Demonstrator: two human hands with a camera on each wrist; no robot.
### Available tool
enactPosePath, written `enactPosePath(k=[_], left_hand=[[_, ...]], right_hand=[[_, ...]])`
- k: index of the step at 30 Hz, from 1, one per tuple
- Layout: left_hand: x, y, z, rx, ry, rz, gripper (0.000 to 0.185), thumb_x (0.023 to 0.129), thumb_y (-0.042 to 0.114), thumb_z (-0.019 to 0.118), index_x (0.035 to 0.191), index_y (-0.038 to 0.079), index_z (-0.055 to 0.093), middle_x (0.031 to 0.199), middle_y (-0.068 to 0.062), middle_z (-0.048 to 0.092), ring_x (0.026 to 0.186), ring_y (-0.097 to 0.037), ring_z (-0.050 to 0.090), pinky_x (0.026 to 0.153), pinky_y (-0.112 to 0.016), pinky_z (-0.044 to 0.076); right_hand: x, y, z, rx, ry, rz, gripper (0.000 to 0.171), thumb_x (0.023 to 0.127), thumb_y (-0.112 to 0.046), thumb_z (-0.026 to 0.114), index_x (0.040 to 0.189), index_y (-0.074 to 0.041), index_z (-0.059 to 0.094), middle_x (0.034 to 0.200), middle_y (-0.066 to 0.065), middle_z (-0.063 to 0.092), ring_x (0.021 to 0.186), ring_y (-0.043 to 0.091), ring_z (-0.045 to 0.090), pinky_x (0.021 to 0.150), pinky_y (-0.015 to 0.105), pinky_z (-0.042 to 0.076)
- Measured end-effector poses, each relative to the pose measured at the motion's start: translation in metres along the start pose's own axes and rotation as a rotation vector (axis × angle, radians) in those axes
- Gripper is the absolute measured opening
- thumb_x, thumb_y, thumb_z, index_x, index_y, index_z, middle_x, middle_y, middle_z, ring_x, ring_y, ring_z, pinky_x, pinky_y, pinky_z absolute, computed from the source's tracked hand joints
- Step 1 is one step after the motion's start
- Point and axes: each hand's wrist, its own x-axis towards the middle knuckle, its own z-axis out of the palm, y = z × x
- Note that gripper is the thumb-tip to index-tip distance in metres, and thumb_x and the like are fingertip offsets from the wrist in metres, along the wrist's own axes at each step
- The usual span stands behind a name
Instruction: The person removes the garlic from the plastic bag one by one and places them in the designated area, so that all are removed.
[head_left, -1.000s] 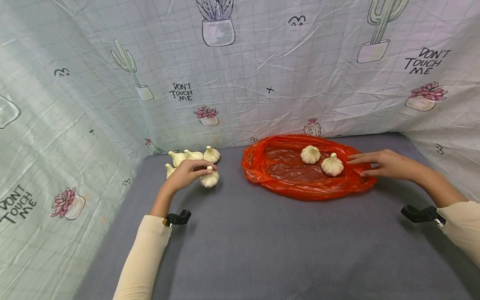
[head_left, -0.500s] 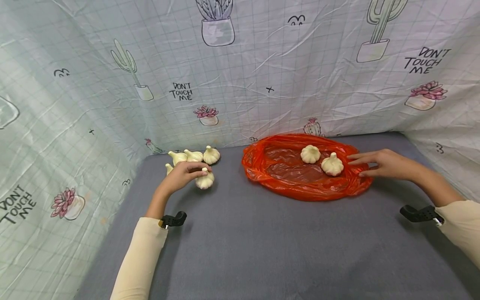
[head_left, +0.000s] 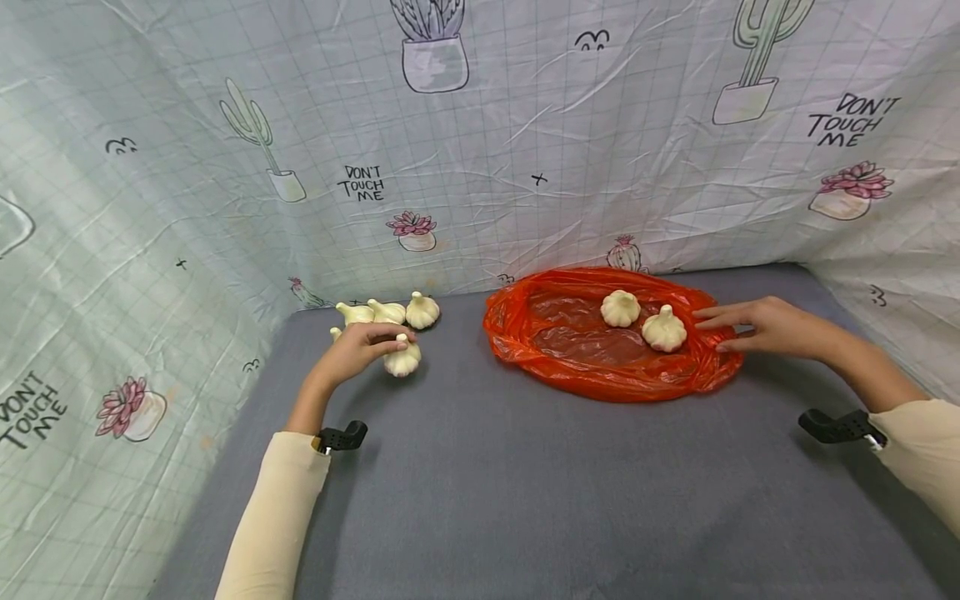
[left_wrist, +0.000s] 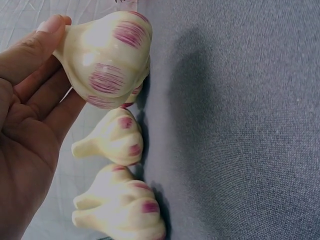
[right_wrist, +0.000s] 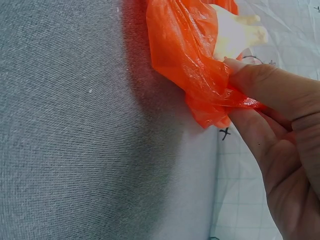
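Note:
My left hand (head_left: pixel 352 354) pinches a garlic bulb (head_left: pixel 402 358) by its stem between thumb and fingers. In the left wrist view this bulb (left_wrist: pixel 107 57), cream with purple streaks, hangs sideways over its shadow on the cloth. On the right, my right hand (head_left: pixel 783 327) holds the edge of a red plastic bag (head_left: pixel 517 346) spread wide on the table. The right wrist view has the bag's film (right_wrist: pixel 200 75) gathered between thumb and fingers. Two garlic bulbs sit inside the bag, one further back (head_left: pixel 620 308) and one nearer its right side (head_left: pixel 664 330).
Several more garlic bulbs (head_left: pixel 423 311) stand at the back left of the grey table (head_left: pixel 525 492), partly behind my left hand. A printed cloth (head_left: pixel 480 108) walls off the back and sides. Black camera mounts (head_left: pixel 347 436) stick out from both wrists.
My left hand has shifted a little to the left with the garlic bulb in its fingers. The right hand, the bag and the bulbs inside stay almost as they were.

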Motion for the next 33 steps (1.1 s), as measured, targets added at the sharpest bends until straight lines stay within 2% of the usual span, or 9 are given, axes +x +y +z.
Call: enactPosePath(k=[7, 13, 17, 24, 27, 33], left_hand=[[-0.001, -0.008, -0.002, -0.032, 0.009, -0.021, 0.023, 0.100, 0.016, 0.066, 0.118, 0.004, 0.075, 0.117, -0.005, 0.074, 0.111, -0.009, 0.066, 0.089, -0.019, 0.052], [-0.002, -0.018, -0.002, -0.082, 0.017, -0.010, 0.023, 0.100, 0.010, 0.066, 0.119, -0.001, 0.073, 0.115, -0.009, 0.073, 0.110, -0.008, 0.065, 0.091, -0.019, 0.051], [-0.002, -0.023, -0.002, -0.110, 0.021, -0.029, 0.024, 0.100, 0.011, 0.066, 0.119, -0.001, 0.073, 0.116, -0.011, 0.073, 0.111, -0.008, 0.065, 0.092, -0.019, 0.051], [-0.002, -0.033, -0.004, -0.118, 0.018, -0.044, 0.023, 0.100, 0.011, 0.065, 0.119, 0.001, 0.074, 0.118, -0.015, 0.072, 0.112, -0.009, 0.064, 0.089, -0.018, 0.051], [-0.002, -0.036, -0.006, -0.122, 0.017, -0.040, 0.023, 0.100, 0.010, 0.065, 0.120, 0.001, 0.073, 0.118, -0.016, 0.072, 0.112, -0.009, 0.064, 0.089, -0.017, 0.050], [-0.005, -0.036, -0.011, -0.113, 0.013, -0.056, 0.025, 0.101, 0.010, 0.064, 0.122, -0.002, 0.071, 0.119, -0.017, 0.072, 0.114, -0.009, 0.063, 0.091, -0.016, 0.048]], right_hand=[[-0.002, 0.002, -0.001, 0.046, 0.049, 0.044, 0.041, 0.078, -0.015, 0.088, 0.117, -0.016, 0.079, 0.126, -0.002, 0.071, 0.116, 0.010, 0.061, 0.085, 0.007, 0.042], [-0.004, 0.001, 0.002, 0.165, 0.065, 0.108, 0.039, 0.082, -0.015, 0.086, 0.120, -0.017, 0.078, 0.128, -0.004, 0.071, 0.120, -0.013, 0.048, 0.088, 0.003, 0.035], [-0.005, -0.001, 0.005, 0.240, 0.069, 0.140, 0.037, 0.084, -0.014, 0.084, 0.120, -0.016, 0.077, 0.128, -0.001, 0.071, 0.120, -0.021, 0.042, 0.090, 0.000, 0.032], [-0.005, -0.006, 0.004, 0.285, 0.052, 0.225, 0.036, 0.088, -0.019, 0.082, 0.123, -0.019, 0.076, 0.130, -0.002, 0.069, 0.119, -0.021, 0.042, 0.087, 0.002, 0.034], [-0.004, -0.007, 0.004, 0.278, 0.058, 0.227, 0.036, 0.088, -0.018, 0.081, 0.123, -0.019, 0.076, 0.130, 0.001, 0.070, 0.119, -0.020, 0.043, 0.087, 0.002, 0.034], [-0.004, -0.009, 0.005, 0.299, 0.068, 0.244, 0.035, 0.087, -0.015, 0.082, 0.121, -0.019, 0.077, 0.129, -0.004, 0.070, 0.119, -0.018, 0.045, 0.087, 0.003, 0.035]])
